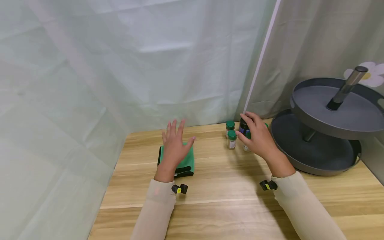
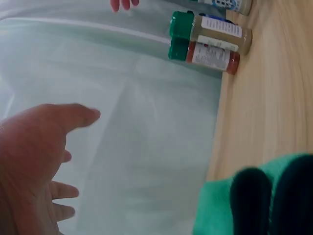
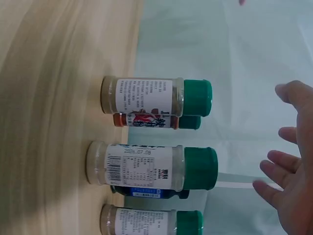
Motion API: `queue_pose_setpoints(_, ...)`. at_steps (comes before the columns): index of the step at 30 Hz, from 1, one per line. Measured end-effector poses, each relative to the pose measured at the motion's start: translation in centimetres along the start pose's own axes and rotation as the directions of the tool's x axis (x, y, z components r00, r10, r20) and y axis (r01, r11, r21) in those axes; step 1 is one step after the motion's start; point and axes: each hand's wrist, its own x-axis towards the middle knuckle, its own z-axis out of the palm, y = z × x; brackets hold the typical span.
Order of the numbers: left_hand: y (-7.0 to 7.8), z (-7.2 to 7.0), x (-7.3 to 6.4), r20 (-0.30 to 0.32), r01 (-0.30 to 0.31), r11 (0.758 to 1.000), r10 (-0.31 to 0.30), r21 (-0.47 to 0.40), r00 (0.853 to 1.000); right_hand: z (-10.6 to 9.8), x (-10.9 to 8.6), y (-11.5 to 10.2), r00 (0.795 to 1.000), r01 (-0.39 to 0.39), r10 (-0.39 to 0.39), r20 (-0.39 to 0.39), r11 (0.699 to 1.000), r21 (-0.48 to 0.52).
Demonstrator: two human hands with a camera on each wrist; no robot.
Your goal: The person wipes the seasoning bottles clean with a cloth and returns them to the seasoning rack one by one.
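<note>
While the right hand (image 1: 260, 140) is hovering wide, it is half-hiding jars (image 1: 247, 147). The splayed left hand (image 1: 174, 148) is partly obscuring cloth (image 1: 188, 157).

Curtained-off, kitchen-like corner: spice jars (image 1: 232, 141), two-tier round tray (image 1: 313, 98), wooden table (image 1: 216, 186), pale curtains (image 1: 180, 66) behind.

Your left hand (image 2: 32, 152): thumb stretched apart from your fingers.
Green cloth (image 2: 215, 203): black-edged, lying on the table (image 2: 269, 98).
Jars (image 2: 220, 33): two with green caps, side by side.
Curtain (image 2: 142, 132): pale, behind your hand.
</note>
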Motion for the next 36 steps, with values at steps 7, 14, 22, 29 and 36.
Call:
queue_pose_setpoints(7,-1.9,0.8,-0.6,0.029,0.049,0.998,-0.048,-0.050,0.998,0.2,-0.8,0.8,0.995,-0.082,0.082,0.056,0.997,0.008)
queue_pose_setpoints(14,-4.2,1.9,-1.5,0.073,0.142,0.988,-0.138,-0.061,0.988,0.9,-1.7,1.7,0.982,-0.155,0.154,0.109,0.988,0.002)
queue_pose_setpoints(22,-6.3,3.0,-2.4,0.108,0.233,0.972,-0.228,-0.034,0.968,1.8,-2.6,2.2,0.958,-0.226,0.223,0.182,0.974,-0.002)
queue_pose_setpoints(29,-7.5,3.6,-2.9,0.159,0.331,0.943,-0.324,-0.021,0.933,2.9,-2.9,3.1,0.944,-0.262,0.255,0.210,0.965,0.008)
queue_pose_setpoints(36,-8.5,3.1,-3.0,0.199,0.437,0.897,-0.418,-0.062,0.886,3.7,-3.4,4.1,0.954,-0.242,0.230,0.193,0.970,0.038)
